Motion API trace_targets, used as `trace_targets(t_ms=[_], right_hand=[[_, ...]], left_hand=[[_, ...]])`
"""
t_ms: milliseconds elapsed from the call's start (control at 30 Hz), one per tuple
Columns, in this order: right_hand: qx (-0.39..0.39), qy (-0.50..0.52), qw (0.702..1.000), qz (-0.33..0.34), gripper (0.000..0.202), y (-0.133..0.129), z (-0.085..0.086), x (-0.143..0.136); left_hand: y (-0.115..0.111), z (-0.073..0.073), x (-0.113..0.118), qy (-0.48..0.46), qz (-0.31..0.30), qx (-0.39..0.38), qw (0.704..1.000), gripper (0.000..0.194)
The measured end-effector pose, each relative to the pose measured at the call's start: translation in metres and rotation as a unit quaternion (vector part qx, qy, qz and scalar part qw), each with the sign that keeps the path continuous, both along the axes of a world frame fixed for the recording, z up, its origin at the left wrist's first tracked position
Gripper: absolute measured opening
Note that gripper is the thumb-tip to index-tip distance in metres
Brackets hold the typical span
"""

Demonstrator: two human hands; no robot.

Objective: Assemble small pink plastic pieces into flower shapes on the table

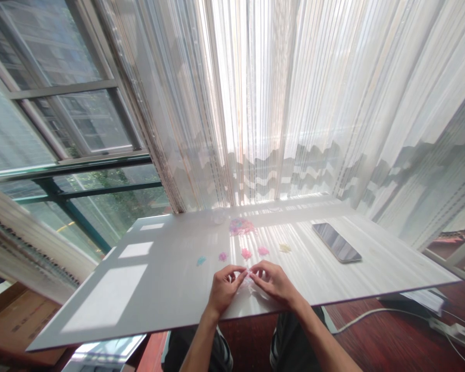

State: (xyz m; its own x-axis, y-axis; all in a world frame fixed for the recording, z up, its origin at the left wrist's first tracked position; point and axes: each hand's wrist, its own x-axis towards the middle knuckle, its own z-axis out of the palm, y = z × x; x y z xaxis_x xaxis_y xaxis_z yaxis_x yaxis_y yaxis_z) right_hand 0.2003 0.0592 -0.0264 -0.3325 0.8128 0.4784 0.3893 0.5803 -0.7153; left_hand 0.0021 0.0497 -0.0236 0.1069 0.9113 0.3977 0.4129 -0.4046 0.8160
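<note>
My left hand (pixel 225 289) and my right hand (pixel 274 281) meet near the front edge of the white table (pixel 170 289). Thumb and fingers of each are pinched together around something small and pale, too tiny to name. Just beyond the fingertips lie small heaps of little pieces: a teal heap (pixel 201 261), a purple heap (pixel 222 256), a red-pink heap (pixel 246 253), a light pink heap (pixel 263 250) and a pale yellow heap (pixel 285 248). Farther back is a larger mixed-colour pile (pixel 241 226). Some pale bits show under my hands, partly hidden.
A smartphone (pixel 337 242) lies on the table's right side. Something clear (pixel 217 217) stands near the back edge, its kind unclear. Sheer curtains (pixel 275 103) hang behind the table. On the floor are a cardboard box (pixel 19 325) at left and a power strip (pixel 455 330) at right.
</note>
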Motion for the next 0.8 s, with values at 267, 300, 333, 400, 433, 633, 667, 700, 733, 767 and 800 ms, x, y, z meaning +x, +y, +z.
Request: trace_targets(t_ms=[267,300,333,400,433,633,667,700,733,767,800], right_hand=[[-0.007,0.018,1.000,-0.003,0.026,-0.0008,0.0023,-0.0005],[-0.006,0.020,1.000,-0.004,0.027,-0.0006,0.0023,-0.0006],[-0.005,0.020,1.000,-0.004,0.027,-0.0005,0.0025,-0.0007],[-0.004,0.019,1.000,-0.004,0.027,-0.0003,0.0029,-0.0010],[-0.005,0.018,1.000,-0.004,0.027,-0.0003,0.0029,-0.0012],[-0.035,0.032,0.999,0.004,0.024,0.0003,-0.0007,-0.0023],[-0.039,0.036,0.999,0.006,0.023,0.0004,-0.0011,-0.0022],[-0.041,0.037,0.998,0.006,0.022,0.0005,-0.0011,-0.0019],[-0.040,0.037,0.999,0.005,0.021,0.0006,-0.0008,-0.0016],[-0.038,0.036,0.999,0.003,0.020,0.0006,-0.0002,-0.0011],[-0.033,0.034,0.999,0.001,0.019,0.0007,0.0004,-0.0007]], left_hand=[[-0.0014,0.0027,0.0010,-0.006,-0.012,-0.008,1.000,0.033],[-0.0014,0.0026,0.0010,-0.003,-0.011,-0.008,1.000,0.033],[-0.0014,0.0025,0.0010,0.001,-0.011,-0.007,1.000,0.034],[-0.0013,0.0025,0.0012,0.010,-0.010,-0.007,1.000,0.035],[-0.0014,0.0026,0.0013,0.013,-0.009,-0.008,1.000,0.036],[-0.0020,0.0041,0.0021,0.007,-0.010,-0.013,1.000,0.033],[-0.0019,0.0040,0.0021,0.004,-0.011,-0.013,1.000,0.032],[-0.0018,0.0038,0.0021,0.002,-0.011,-0.014,1.000,0.032],[-0.0017,0.0034,0.0020,0.000,-0.012,-0.016,1.000,0.032],[-0.0014,0.0030,0.0019,0.000,-0.011,-0.017,1.000,0.032],[-0.0010,0.0025,0.0017,0.000,-0.008,-0.017,1.000,0.032]])
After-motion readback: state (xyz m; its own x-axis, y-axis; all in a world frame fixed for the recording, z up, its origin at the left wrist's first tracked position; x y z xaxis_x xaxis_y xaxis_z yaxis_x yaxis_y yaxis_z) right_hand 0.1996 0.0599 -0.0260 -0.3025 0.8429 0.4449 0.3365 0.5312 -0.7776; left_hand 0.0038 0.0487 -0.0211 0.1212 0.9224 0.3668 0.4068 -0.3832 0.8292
